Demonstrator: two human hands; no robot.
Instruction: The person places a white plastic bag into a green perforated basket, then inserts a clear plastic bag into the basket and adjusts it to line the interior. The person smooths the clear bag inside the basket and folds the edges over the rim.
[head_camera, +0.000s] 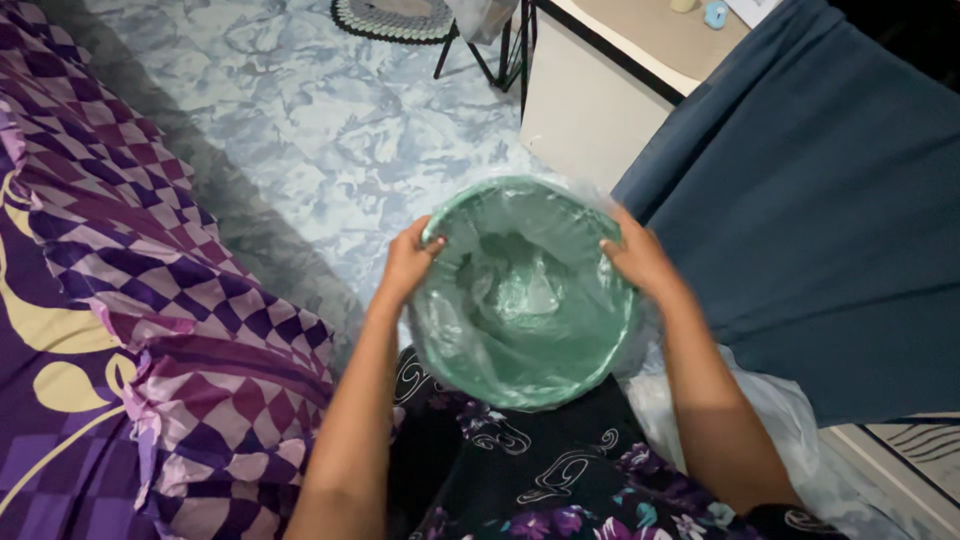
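A round green bin (525, 290), mouth up, lined with a clear plastic bag (520, 285) folded over its rim

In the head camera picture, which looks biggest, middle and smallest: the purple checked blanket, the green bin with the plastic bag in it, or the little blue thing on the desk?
1. Purple checked blanket
2. Round green bin lined with a clear plastic bag
3. Small blue thing on the beige desk; it is farther away, so it may look extra small.
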